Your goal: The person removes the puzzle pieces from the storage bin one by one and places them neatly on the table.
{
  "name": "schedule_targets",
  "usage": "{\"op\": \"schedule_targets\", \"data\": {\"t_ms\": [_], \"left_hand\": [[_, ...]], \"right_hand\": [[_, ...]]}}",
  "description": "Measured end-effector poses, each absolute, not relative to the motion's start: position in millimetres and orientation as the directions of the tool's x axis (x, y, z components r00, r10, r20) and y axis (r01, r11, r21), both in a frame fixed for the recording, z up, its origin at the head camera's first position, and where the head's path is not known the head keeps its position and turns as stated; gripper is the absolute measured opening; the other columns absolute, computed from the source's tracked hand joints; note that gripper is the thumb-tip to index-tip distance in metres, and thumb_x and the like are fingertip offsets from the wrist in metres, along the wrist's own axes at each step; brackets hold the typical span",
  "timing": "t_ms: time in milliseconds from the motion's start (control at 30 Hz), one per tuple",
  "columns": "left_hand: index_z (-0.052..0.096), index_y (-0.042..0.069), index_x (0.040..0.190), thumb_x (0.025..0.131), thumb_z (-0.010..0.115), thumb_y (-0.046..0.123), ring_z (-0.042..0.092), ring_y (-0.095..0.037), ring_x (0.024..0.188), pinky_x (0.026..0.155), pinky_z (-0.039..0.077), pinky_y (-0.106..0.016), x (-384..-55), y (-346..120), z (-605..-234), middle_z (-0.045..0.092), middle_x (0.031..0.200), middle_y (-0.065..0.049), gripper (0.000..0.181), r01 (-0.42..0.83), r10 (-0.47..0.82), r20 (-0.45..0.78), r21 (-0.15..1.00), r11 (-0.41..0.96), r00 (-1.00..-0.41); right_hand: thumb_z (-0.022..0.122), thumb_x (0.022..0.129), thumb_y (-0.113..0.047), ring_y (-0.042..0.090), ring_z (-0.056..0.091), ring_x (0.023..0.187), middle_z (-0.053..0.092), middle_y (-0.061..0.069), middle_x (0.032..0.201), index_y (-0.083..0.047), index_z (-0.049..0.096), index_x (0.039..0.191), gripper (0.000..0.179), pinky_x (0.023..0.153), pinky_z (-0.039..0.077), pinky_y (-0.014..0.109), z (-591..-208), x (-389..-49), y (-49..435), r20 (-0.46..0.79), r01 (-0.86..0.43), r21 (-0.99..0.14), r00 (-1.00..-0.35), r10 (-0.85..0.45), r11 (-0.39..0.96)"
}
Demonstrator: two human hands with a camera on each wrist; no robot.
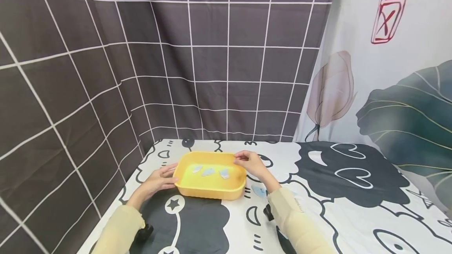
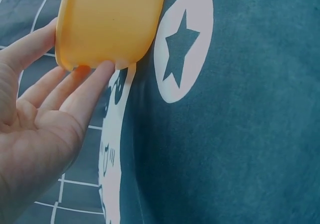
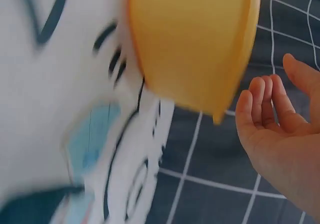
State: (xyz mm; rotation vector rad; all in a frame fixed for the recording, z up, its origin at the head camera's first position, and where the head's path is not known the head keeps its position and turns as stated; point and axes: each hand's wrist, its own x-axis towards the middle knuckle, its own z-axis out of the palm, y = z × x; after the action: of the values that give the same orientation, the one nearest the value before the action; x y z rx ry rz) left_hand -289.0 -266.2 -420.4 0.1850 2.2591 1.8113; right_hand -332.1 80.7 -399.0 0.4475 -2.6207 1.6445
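A yellow plastic basin [image 1: 212, 193] sits on the patterned cloth, with three small pale blue-white scraps [image 1: 208, 172] lying apart on its floor. My left hand [image 1: 155, 181] holds the basin's left end. In the left wrist view its thumb is at the rim and its fingertips touch the outer wall. My right hand [image 1: 252, 164] is over the basin's far right corner. The right wrist view shows its fingers [image 3: 257, 101] loosely bent, with a gap between them and the basin.
A light blue flat piece [image 1: 259, 191] lies on the black-and-white cloth [image 1: 353, 222] beside my right forearm. A dark grid curtain [image 1: 226, 62] hangs behind and at the left. A white flower-printed curtain [image 1: 353, 69] hangs at the right.
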Motion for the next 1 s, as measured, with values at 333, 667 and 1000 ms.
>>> {"op": "schedule_targets", "data": {"t_ms": [333, 667, 1000], "left_hand": [[0.025, -0.008, 0.150, 0.090, 0.063, 0.002, 0.062, -0.033, 0.118, 0.094, 0.059, -0.035, -293.9, -258.8, -425.8, 0.031, 0.150, -0.036, 0.071, -0.055, 0.238, -0.108, 0.974, 0.220, -0.965], [0.026, -0.007, 0.150, 0.090, 0.063, 0.001, 0.062, -0.033, 0.119, 0.096, 0.058, -0.037, -293.7, -258.8, -426.6, 0.031, 0.151, -0.035, 0.070, -0.068, 0.224, -0.116, 0.975, 0.212, -0.968], [0.027, -0.006, 0.150, 0.091, 0.064, 0.003, 0.061, -0.033, 0.121, 0.094, 0.059, -0.031, -293.3, -268.3, -427.4, 0.032, 0.151, -0.034, 0.071, -0.065, 0.232, -0.116, 0.974, 0.217, -0.966]], "right_hand": [[0.068, 0.085, -0.002, 0.019, 0.065, 0.085, 0.071, 0.018, 0.094, 0.010, 0.066, 0.105, 0.023, 0.080, 0.058, 0.029, -415.4, -339.0, 44.6, 0.139, -0.212, -0.877, -0.971, -0.194, 0.431], [0.069, 0.081, 0.002, 0.018, 0.062, 0.083, 0.068, 0.017, 0.091, 0.012, 0.065, 0.103, 0.025, 0.075, 0.056, 0.024, -428.4, -348.0, 29.0, 0.092, -0.191, -0.884, -0.966, -0.240, 0.426], [0.071, 0.077, 0.001, 0.021, 0.061, 0.087, 0.067, 0.017, 0.095, 0.008, 0.065, 0.104, 0.029, 0.083, 0.057, 0.030, -434.6, -354.5, 16.2, 0.028, -0.163, -0.817, -0.969, -0.245, 0.553]]}}
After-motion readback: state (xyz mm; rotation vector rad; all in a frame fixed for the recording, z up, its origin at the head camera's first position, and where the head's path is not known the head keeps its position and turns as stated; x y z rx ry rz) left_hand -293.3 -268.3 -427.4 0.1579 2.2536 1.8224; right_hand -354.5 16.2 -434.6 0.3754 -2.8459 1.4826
